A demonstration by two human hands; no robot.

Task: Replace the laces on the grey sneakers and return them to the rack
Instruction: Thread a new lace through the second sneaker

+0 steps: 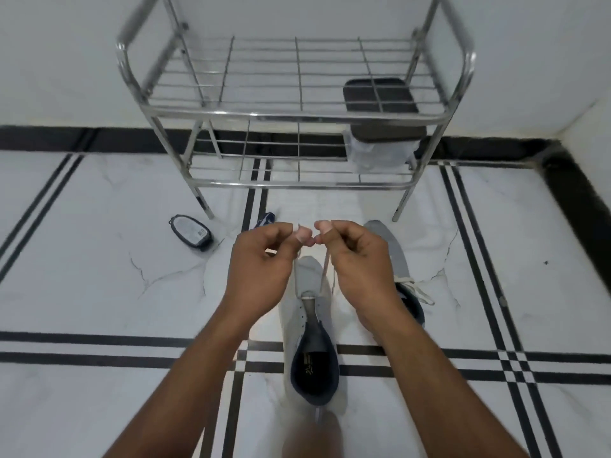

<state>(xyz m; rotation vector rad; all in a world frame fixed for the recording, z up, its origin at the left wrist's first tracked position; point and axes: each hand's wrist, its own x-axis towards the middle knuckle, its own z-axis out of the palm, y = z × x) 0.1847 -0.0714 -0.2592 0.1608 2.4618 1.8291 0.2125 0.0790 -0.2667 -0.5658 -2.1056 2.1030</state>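
Observation:
A grey sneaker stands on the floor in front of me, toe pointing away, its opening toward me. A pale lace runs up from its lowest eyelets in two strands. My left hand pinches one strand end and my right hand pinches the other, fingertips almost touching above the toe. The second grey sneaker lies just right of my right hand, with a white lace tied on it. The steel shoe rack stands beyond both shoes.
A dark-lidded clear box sits on the rack's lower shelf at the right. A small dark oval case lies on the floor left of my hands, and a blue-and-white item peeks out behind my left hand. White wall behind, corner at right.

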